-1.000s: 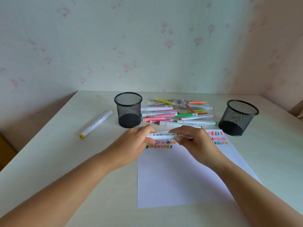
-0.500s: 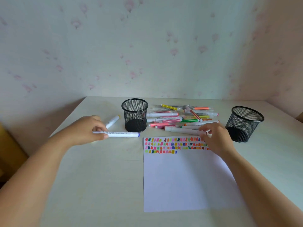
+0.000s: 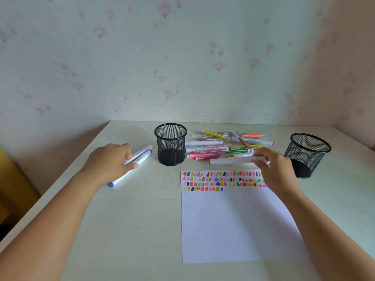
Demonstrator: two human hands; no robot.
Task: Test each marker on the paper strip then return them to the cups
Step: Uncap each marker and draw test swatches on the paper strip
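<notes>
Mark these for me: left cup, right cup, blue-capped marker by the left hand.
left cup (image 3: pixel 171 147): head view, front of the mesh wall.
right cup (image 3: pixel 309 159): head view, front of the mesh wall.
blue-capped marker (image 3: pixel 142 157): head view, white barrel near the far cap.

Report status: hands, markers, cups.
Left hand holds blue-capped marker beside left cup. Right hand grips white marker at pile edge. Left cup, right cup look empty.
</notes>
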